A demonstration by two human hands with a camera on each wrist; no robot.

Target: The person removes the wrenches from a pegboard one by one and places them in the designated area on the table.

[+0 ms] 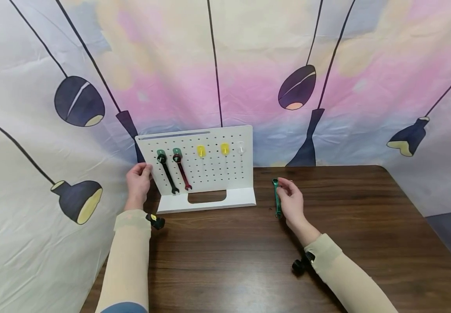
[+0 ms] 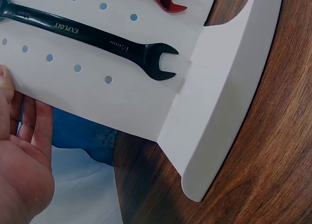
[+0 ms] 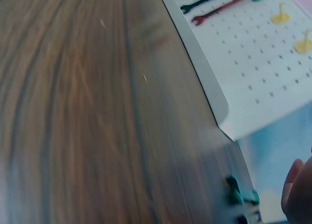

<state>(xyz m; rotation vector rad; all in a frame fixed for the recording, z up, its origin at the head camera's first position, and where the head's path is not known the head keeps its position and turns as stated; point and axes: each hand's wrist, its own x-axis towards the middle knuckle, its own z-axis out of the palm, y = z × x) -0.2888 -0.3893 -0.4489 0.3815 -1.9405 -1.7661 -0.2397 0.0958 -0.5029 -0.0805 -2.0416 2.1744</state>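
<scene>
A white pegboard [image 1: 209,174] stands on the table. At its left edge, my left hand [image 1: 137,182] grips the board, with the thumb in front and the other fingers partly hidden behind. A black combination wrench [image 2: 97,31] and a red wrench [image 1: 182,171] hang by their ring ends from green hooks, open ends down. To the right of the board, my right hand [image 1: 292,203] pinches a green wrench [image 1: 277,200] near its upper end. That wrench points roughly away from me. In the right wrist view, it is blurred and only partly visible.
Two yellow hooks [image 1: 201,151] and a clear hook [image 1: 241,148] on the board carry nothing. The brown wooden table [image 1: 217,261] ends at a patterned cloth backdrop [image 1: 256,87]. A slot [image 1: 207,197] opens in the board's base.
</scene>
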